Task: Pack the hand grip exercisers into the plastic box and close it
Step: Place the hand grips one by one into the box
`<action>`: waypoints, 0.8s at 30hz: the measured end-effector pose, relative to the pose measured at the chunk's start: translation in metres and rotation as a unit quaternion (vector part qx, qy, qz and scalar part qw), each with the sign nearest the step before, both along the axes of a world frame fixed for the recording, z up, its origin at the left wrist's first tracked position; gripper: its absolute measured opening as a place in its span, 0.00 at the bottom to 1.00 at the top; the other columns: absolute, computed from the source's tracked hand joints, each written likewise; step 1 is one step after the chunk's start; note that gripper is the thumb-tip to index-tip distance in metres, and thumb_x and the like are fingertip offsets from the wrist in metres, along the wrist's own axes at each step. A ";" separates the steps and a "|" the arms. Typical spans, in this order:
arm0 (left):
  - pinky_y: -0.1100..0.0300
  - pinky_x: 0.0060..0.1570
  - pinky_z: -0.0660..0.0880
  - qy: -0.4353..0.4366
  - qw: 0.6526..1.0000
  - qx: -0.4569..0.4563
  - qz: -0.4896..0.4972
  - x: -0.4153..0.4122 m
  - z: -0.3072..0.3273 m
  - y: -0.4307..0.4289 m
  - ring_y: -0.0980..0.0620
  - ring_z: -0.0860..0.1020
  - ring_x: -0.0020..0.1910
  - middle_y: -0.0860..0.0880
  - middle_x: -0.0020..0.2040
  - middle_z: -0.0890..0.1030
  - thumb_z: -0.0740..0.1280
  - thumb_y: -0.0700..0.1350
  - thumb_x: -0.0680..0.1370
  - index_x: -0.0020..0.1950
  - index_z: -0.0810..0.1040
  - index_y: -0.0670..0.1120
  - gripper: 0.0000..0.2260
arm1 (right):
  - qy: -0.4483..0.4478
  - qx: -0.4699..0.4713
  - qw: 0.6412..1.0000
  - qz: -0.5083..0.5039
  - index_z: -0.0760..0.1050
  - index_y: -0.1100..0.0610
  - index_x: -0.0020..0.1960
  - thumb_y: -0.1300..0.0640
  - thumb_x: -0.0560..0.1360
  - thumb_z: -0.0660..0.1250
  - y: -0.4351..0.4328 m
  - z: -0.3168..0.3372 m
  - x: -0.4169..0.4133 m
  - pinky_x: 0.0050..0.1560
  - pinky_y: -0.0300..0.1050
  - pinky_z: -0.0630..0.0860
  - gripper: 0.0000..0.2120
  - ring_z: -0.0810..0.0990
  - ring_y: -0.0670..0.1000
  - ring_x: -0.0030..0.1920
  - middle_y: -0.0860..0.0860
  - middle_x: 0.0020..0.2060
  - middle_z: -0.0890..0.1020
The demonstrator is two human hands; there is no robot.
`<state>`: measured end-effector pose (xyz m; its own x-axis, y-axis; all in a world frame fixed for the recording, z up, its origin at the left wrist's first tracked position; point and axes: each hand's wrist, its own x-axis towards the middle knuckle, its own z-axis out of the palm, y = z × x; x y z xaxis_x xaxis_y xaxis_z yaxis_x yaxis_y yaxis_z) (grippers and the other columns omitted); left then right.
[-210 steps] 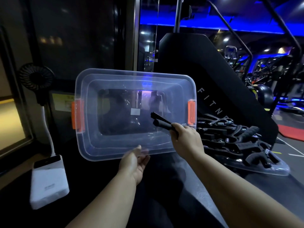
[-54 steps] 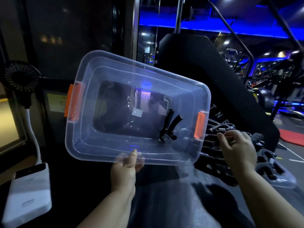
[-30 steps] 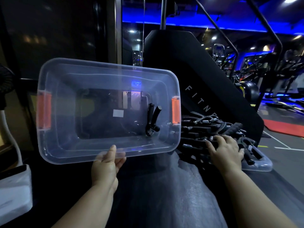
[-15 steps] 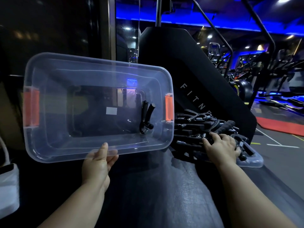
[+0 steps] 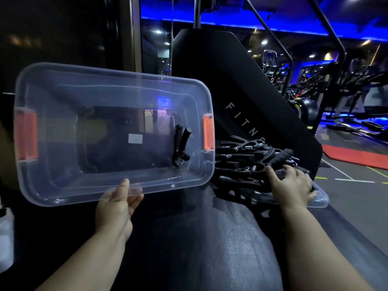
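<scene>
My left hand point(image 5: 117, 204) grips the near rim of a clear plastic box point(image 5: 52, 181) with orange latches, tilted so its opening faces me. One black hand grip exerciser point(image 5: 181, 146) lies inside near the right end. Right of the box, a pile of black hand grip exercisers point(image 5: 249, 162) sits on the clear lid point(image 5: 319, 201). My right hand point(image 5: 291, 185) rests on the pile's near right part, fingers spread over the grips; whether it holds one is hidden.
A black sloped machine housing point(image 5: 241, 95) marked FITNE rises behind the pile. A white device point(image 5: 5, 238) sits at the left edge. Dark padded surface point(image 5: 199, 238) lies under my arms. Gym floor with a red mat point(image 5: 354, 156) spreads to the right.
The right hand left a gripper in the box, then moved right onto the pile. Over the last half second it shifted slightly along the pile; the box stays held.
</scene>
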<state>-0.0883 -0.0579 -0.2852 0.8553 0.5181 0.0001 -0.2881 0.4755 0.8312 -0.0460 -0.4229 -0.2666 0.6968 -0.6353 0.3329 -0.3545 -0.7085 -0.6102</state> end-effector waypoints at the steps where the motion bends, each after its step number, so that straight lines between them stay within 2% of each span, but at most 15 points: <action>1: 0.65 0.32 0.79 0.000 1.000 0.000 -0.001 0.000 0.000 0.000 0.57 0.80 0.28 0.49 0.27 0.81 0.65 0.44 0.79 0.42 0.73 0.44 0.06 | 0.015 0.040 0.999 -0.008 0.65 0.48 0.72 0.29 0.73 0.54 -0.002 -0.001 -0.001 0.72 0.66 0.44 0.35 0.52 0.55 0.76 0.55 0.74 0.61; 2: 0.65 0.32 0.79 0.001 1.000 0.000 -0.001 -0.001 0.000 0.000 0.57 0.80 0.28 0.49 0.27 0.81 0.65 0.44 0.79 0.43 0.73 0.44 0.06 | 0.027 0.075 0.997 -0.013 0.61 0.48 0.74 0.27 0.72 0.53 -0.003 -0.003 -0.001 0.71 0.67 0.44 0.37 0.51 0.56 0.76 0.56 0.76 0.58; 4: 0.65 0.32 0.79 0.001 1.000 0.001 -0.004 -0.001 0.000 0.000 0.57 0.81 0.28 0.49 0.27 0.81 0.65 0.44 0.79 0.43 0.73 0.44 0.06 | 0.032 0.122 0.992 -0.025 0.53 0.49 0.77 0.26 0.70 0.54 -0.004 -0.005 -0.002 0.71 0.67 0.51 0.43 0.51 0.60 0.76 0.59 0.76 0.54; 6: 0.65 0.32 0.79 0.000 1.000 0.004 -0.005 -0.002 0.000 0.000 0.57 0.81 0.29 0.49 0.27 0.81 0.65 0.44 0.79 0.43 0.73 0.44 0.06 | 0.029 0.141 0.989 -0.042 0.52 0.52 0.77 0.25 0.68 0.57 -0.004 -0.004 -0.003 0.69 0.66 0.59 0.48 0.55 0.62 0.75 0.62 0.74 0.56; 10: 0.65 0.32 0.79 0.000 1.000 0.009 -0.005 -0.003 0.000 0.000 0.57 0.81 0.29 0.49 0.27 0.82 0.65 0.44 0.79 0.43 0.73 0.43 0.07 | 0.032 0.125 0.989 -0.066 0.58 0.54 0.74 0.23 0.63 0.62 -0.004 -0.003 -0.005 0.66 0.63 0.62 0.50 0.62 0.63 0.70 0.65 0.69 0.65; 15: 0.65 0.33 0.80 -0.003 1.000 0.010 -0.006 -0.003 0.001 -0.001 0.57 0.81 0.28 0.49 0.27 0.81 0.65 0.44 0.79 0.43 0.73 0.44 0.06 | 0.017 0.129 0.990 -0.059 0.65 0.49 0.71 0.22 0.58 0.65 -0.011 -0.005 -0.005 0.64 0.59 0.66 0.50 0.67 0.63 0.67 0.64 0.64 0.73; 17: 0.65 0.33 0.80 -0.001 1.000 0.010 -0.004 -0.003 0.001 -0.001 0.57 0.81 0.28 0.49 0.27 0.81 0.65 0.44 0.79 0.43 0.73 0.44 0.06 | -0.022 0.155 0.986 -0.053 0.67 0.49 0.70 0.25 0.58 0.69 -0.014 -0.003 -0.007 0.62 0.56 0.69 0.47 0.70 0.62 0.65 0.63 0.62 0.75; 20: 0.65 0.31 0.79 0.003 1.000 0.008 -0.005 -0.002 -0.001 0.000 0.57 0.81 0.29 0.49 0.28 0.82 0.66 0.44 0.78 0.43 0.73 0.44 0.06 | -0.130 0.176 0.975 -0.047 0.66 0.51 0.70 0.37 0.61 0.76 -0.013 0.003 -0.012 0.59 0.52 0.71 0.43 0.74 0.61 0.62 0.62 0.60 0.77; 22: 0.65 0.31 0.78 0.005 1.000 0.003 -0.007 0.000 -0.002 0.001 0.57 0.81 0.29 0.49 0.28 0.82 0.66 0.44 0.78 0.43 0.73 0.44 0.06 | -0.208 0.189 0.959 -0.045 0.64 0.52 0.71 0.43 0.64 0.78 -0.013 0.007 -0.013 0.60 0.50 0.70 0.41 0.76 0.60 0.60 0.60 0.58 0.79; 24: 0.65 0.31 0.79 0.003 1.000 0.000 -0.007 0.000 -0.002 0.001 0.57 0.81 0.28 0.49 0.28 0.82 0.66 0.44 0.78 0.44 0.73 0.44 0.06 | -0.269 0.206 0.940 -0.035 0.66 0.53 0.70 0.46 0.65 0.78 -0.011 0.010 -0.013 0.59 0.48 0.70 0.38 0.78 0.58 0.57 0.57 0.56 0.80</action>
<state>-0.0881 -0.0568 -0.2872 0.8628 0.5056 -0.0051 -0.2759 0.4792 0.8332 -0.0591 -0.4342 -0.2563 0.4490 -0.8260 0.3409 0.0477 -0.3588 -0.9322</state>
